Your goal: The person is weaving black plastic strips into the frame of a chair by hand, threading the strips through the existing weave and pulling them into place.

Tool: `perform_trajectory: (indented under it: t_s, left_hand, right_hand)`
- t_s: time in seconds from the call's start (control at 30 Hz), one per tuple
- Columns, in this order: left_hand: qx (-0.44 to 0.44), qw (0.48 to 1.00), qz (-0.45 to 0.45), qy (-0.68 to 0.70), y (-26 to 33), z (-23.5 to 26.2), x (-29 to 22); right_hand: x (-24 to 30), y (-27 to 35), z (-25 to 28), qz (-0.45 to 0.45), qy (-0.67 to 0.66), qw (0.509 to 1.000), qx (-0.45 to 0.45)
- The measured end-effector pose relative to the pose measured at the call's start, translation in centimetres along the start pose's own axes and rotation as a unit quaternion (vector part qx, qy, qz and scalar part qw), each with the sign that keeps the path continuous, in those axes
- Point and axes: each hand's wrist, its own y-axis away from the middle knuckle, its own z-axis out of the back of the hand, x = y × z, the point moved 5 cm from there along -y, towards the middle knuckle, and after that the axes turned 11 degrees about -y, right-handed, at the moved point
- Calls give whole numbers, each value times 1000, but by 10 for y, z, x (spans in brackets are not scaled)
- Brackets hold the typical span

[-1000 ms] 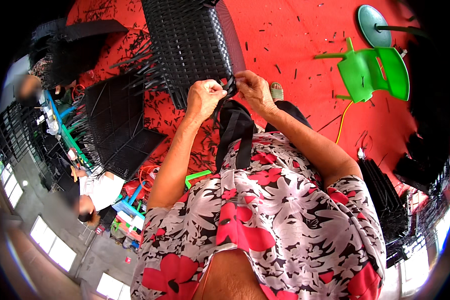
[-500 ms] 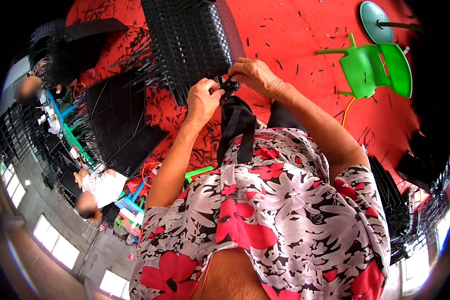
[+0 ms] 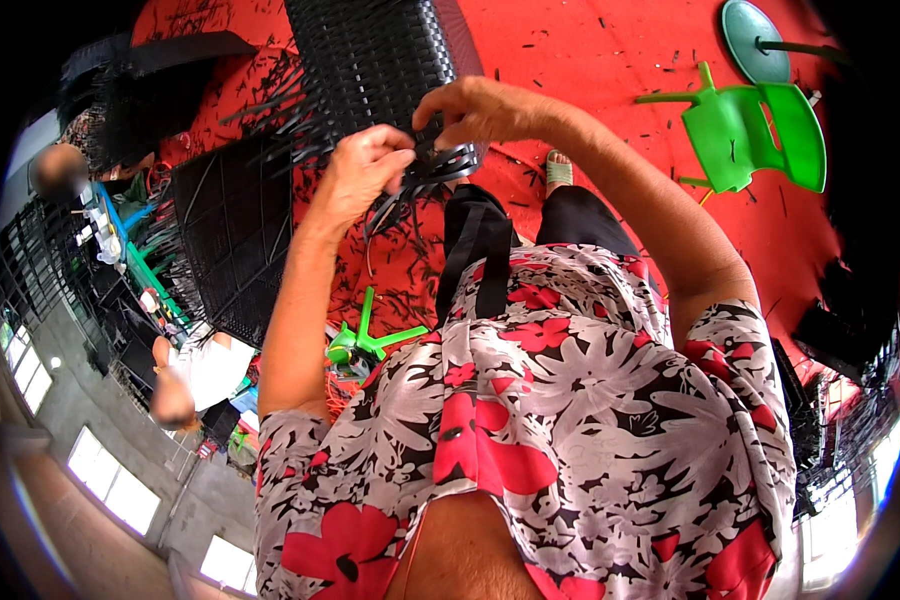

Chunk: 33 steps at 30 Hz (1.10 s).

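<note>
A black wicker piece [image 3: 370, 75], woven from flat plastic strips, stands before me at the top, with loose strip ends fanning out on its left. At its near edge, several black strips [image 3: 448, 168] curl out below my fingers. My left hand [image 3: 355, 178] is closed in a pinch at that edge, its fingertips slightly smeared; a thin strip seems to hang from it. Arched over the same edge from the right, my right hand [image 3: 482, 112] has its fingers bent in toward the thumb. What lies between those fingertips is hidden against the dark weave.
A green chair [image 3: 735, 140] lies on the red floor [image 3: 610, 60] at the right, beside a round dark green stool [image 3: 755, 45]. Strip scraps litter the floor. A black woven frame [image 3: 235, 230] stands on the left, near two other people. A green-legged object [image 3: 370, 335] is by my left elbow.
Both hands have risen from the near corner onto the weave's lower edge and drawn slightly apart. The left hand has shifted left. More curled strip ends now show beneath the hands.
</note>
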Motion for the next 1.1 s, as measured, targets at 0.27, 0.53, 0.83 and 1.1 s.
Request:
perform_trajectory:
  t_s: [0.27, 0.53, 0.83, 1.1]
  left_hand:
    - [-23, 993, 74, -90, 73, 77, 42]
    - [-84, 951, -180, -235, 52, 41, -83]
    - [29, 978, -49, -201, 79, 29, 2]
    - [97, 963, -104, -227, 47, -77, -25]
  right_hand:
    - [-16, 35, 42, -124, -63, 988, -71]
    - [83, -7, -21, -18, 18, 995, 92]
    - [-17, 109, 53, -104, 162, 978, 84]
    - [24, 86, -67, -95, 213, 971, 53]
